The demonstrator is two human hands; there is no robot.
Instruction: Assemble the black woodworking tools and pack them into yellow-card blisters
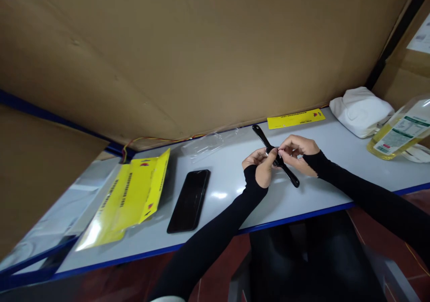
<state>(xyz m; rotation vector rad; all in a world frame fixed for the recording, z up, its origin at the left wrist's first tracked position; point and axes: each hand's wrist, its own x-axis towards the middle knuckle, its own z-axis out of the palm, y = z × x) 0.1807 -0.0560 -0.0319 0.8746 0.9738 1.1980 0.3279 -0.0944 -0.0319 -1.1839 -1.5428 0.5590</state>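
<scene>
A black two-handled spokeshave (290,175) is held slantwise above the table, one handle pointing up and left, the other down and right. My left hand (262,164) is closed around its middle, with the thumb on top. At that same middle part, my right hand (300,152) pinches with thumb and forefinger close to the left thumb. What sits between the right fingertips is too small and covered to make out. The blade area is mostly hidden behind my fingers.
A black phone (188,201) lies left of my hands, beside yellow printed cards (134,194). Clear plastic packaging (204,145) and another yellow card (295,119) lie along the cardboard wall (215,56). At right are white cloth (361,109) and a bottle of yellow liquid (398,129).
</scene>
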